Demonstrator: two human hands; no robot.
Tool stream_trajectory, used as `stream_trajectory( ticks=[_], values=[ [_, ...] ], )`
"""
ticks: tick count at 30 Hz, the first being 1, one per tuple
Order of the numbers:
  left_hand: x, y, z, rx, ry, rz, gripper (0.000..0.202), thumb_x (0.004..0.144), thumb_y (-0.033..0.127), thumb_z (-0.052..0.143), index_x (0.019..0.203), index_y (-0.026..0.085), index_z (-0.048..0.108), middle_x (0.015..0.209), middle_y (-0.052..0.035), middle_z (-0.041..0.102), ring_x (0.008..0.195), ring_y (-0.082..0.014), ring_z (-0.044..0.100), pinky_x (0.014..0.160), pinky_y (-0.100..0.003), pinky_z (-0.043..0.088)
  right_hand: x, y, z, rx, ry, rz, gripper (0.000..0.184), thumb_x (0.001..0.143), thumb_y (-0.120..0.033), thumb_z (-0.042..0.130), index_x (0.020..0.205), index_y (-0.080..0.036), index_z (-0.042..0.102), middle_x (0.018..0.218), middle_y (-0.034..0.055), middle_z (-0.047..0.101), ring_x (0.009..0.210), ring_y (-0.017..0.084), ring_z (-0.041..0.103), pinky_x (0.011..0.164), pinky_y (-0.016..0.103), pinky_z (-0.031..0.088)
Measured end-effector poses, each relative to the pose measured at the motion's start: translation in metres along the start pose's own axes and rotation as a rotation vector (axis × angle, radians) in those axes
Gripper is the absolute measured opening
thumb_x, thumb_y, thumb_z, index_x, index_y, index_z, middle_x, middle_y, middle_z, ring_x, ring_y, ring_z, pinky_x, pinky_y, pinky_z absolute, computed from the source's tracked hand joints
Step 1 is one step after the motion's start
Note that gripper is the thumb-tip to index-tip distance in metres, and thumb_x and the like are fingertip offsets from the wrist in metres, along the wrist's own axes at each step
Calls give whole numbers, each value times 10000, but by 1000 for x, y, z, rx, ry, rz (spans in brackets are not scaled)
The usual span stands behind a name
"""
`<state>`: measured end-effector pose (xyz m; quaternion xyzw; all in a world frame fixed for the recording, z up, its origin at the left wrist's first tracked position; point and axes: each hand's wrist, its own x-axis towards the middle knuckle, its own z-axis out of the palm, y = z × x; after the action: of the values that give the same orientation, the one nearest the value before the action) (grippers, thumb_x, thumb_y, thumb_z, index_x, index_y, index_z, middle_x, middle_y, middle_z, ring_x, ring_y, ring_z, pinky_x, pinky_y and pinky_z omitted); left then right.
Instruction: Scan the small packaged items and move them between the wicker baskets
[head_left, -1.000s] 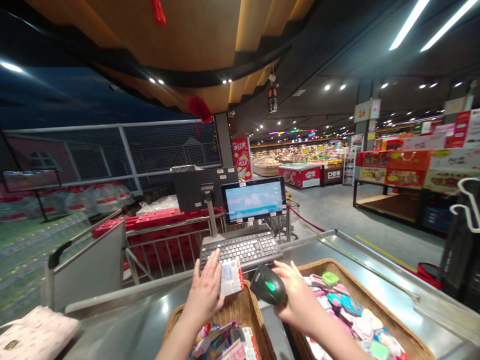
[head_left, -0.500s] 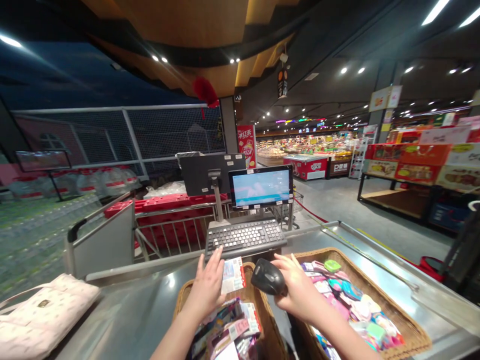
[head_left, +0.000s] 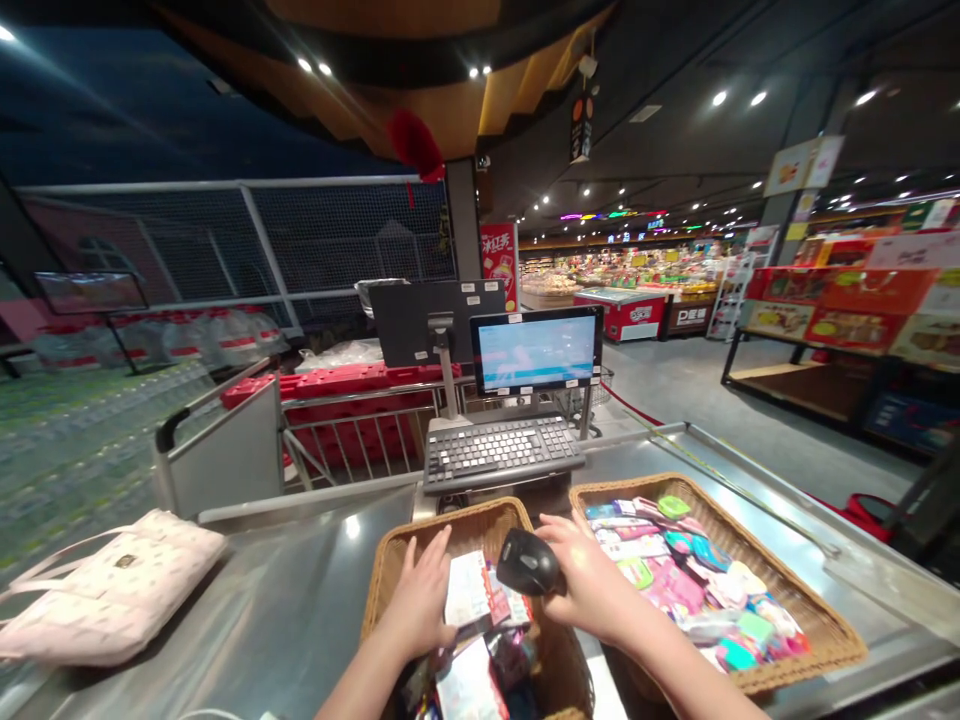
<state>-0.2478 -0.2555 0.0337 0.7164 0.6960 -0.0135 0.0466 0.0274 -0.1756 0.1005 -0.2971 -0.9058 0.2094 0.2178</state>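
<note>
My left hand (head_left: pixel 418 598) grips a small white and red packet (head_left: pixel 466 589) and holds it over the left wicker basket (head_left: pixel 420 536), which is full of packets. My right hand (head_left: pixel 592 583) is closed around a black barcode scanner (head_left: pixel 528 563), whose head points toward the packet. The two hands are close together, between the two baskets. The right wicker basket (head_left: pixel 750 538) holds several colourful small packets.
A keyboard (head_left: pixel 502 452) and a lit screen (head_left: pixel 536 351) stand just behind the baskets on the steel counter (head_left: pixel 292 600). A pale pink handbag (head_left: pixel 112 590) lies at the left. A metal railing and red crates are behind; shop shelves stand at the right.
The view has tilted down. My left hand has lowered the packet from near the keyboard toward the left basket. The scanner's green light no longer shows.
</note>
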Motion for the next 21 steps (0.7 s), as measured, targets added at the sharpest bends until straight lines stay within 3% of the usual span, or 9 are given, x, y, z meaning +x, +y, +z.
stream_trajectory(
  ticks=[5,9,13,17,21],
  values=[
    [-6,-6,16,-34,-49,-37,839,601,491,675,1343,137,507,1610,-207,184,1510,-313,118,1206,-545,-53,-4,-3,12,45,-22,12,512,614,-212,633,1124,-215,678,1198,92,675,1312,332,471,1179,548,177],
    [-6,-9,22,-24,-63,-74,588,710,454,605,1221,165,617,1596,-196,239,1498,-306,183,1198,-575,-25,-8,-3,12,57,-6,25,492,603,-207,642,1093,-216,681,1167,86,685,1306,328,475,1177,545,160],
    [7,0,10,-11,2,-49,509,769,466,588,1189,181,633,1583,-200,271,1479,-313,246,1192,-598,25,-16,1,2,68,63,41,428,605,-194,641,1031,-209,682,1108,82,693,1263,312,506,1148,475,267],
    [34,32,-11,-33,82,52,477,797,402,589,1230,201,605,1593,-173,264,1479,-299,251,1194,-598,86,-36,11,-19,74,149,100,420,587,-132,603,992,-219,670,1091,66,695,1216,300,542,1117,453,331],
    [68,88,-27,-84,118,189,430,838,363,570,1247,232,587,1597,-131,282,1475,-285,264,1195,-602,105,-60,32,-49,-1,246,173,482,593,-131,599,1065,-209,661,1148,91,687,1212,312,553,1087,470,384]
  ],
)
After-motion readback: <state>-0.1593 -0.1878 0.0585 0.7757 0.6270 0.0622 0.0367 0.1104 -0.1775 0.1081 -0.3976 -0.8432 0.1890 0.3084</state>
